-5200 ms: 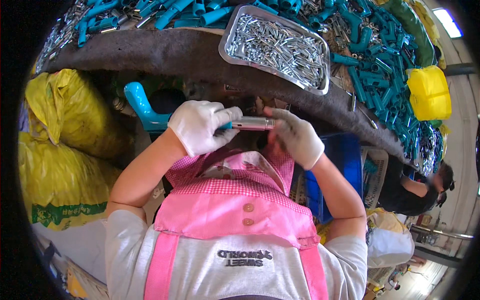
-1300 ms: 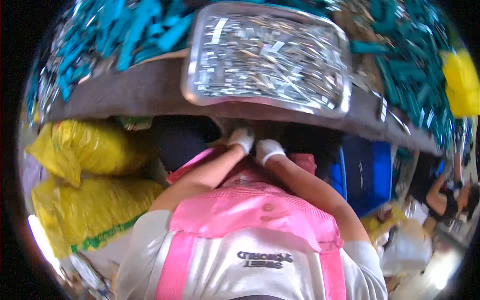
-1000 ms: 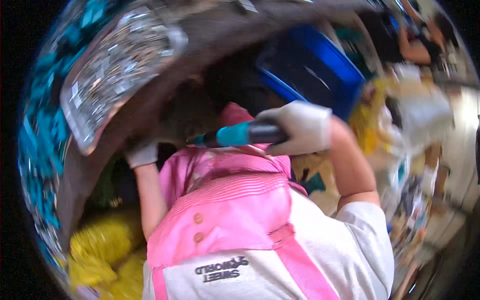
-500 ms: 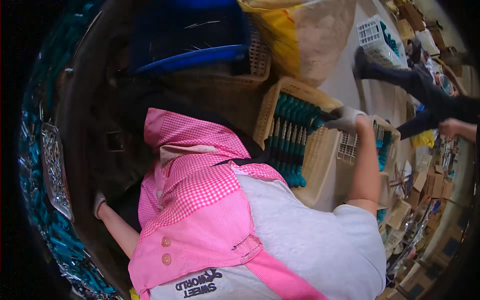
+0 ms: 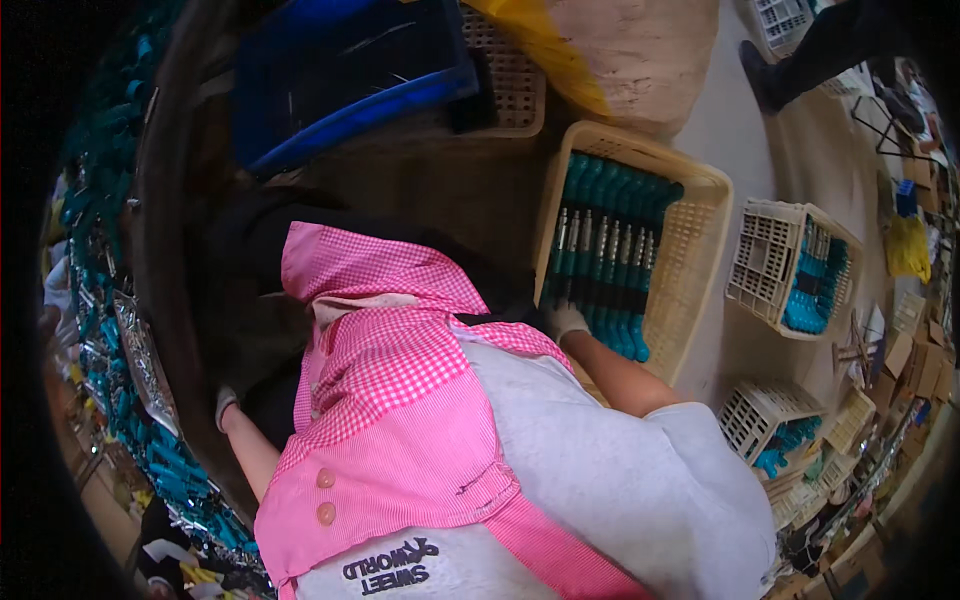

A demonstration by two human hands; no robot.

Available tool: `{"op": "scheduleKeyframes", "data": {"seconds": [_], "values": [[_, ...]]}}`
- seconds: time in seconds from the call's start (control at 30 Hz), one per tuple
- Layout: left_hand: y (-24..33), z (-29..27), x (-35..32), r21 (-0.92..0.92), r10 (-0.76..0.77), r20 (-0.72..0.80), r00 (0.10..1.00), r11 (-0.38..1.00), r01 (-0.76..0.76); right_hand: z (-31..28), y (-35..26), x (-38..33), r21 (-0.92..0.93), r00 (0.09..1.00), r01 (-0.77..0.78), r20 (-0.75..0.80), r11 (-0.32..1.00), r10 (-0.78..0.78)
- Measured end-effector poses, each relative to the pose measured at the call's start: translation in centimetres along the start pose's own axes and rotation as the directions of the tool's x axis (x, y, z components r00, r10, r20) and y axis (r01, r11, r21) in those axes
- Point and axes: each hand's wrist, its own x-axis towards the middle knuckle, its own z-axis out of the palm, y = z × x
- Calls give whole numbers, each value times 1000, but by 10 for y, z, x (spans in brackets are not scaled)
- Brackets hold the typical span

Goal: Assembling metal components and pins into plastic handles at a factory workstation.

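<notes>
My right hand (image 5: 568, 320), in a pale glove, reaches down inside the near-left corner of a beige plastic crate (image 5: 692, 285). It is at the left end of a row of teal tools (image 5: 612, 270) with curved ends and shiny metal middles, which lie side by side. Its fingers show only in part, against the teal handles, and I cannot make out whether they grip one. My left hand (image 5: 227, 402), also gloved, hangs low beside the dark table edge (image 5: 165, 250). Its fingers are lost in shadow.
Teal parts (image 5: 110, 215) cover the table at left, with a metal tray (image 5: 146, 365) of small pieces. A blue bin (image 5: 350, 85) and a yellow-and-beige sack (image 5: 640, 60) stand ahead. Two more crates of teal pieces (image 5: 818, 285) are at right; a person's leg (image 5: 820, 50) shows behind.
My right hand has moved from the crate's far right side, where it was near a dark teal end, to the near-left corner. The view has shifted. The person at right has moved away.
</notes>
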Motion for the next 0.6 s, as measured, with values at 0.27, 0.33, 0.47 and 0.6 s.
{"op": "scheduleKeyframes", "data": {"seconds": [0.27,0.33,0.47,0.6], "values": [[3,-20,-1,36,-24,103,994,999,21,31,-12,48,207,943,-163,319,965,91],[8,-21,3,41,-34,124,992,999,29,32,-11,53,-19,900,40,435,999,-28],[11,-22,13,47,-100,114,988,994,95,88,-7,52,393,998,44,-60,919,-22],[10,-34,13,40,-264,83,961,964,261,-57,-47,63,66,766,231,602,971,-223]]}}
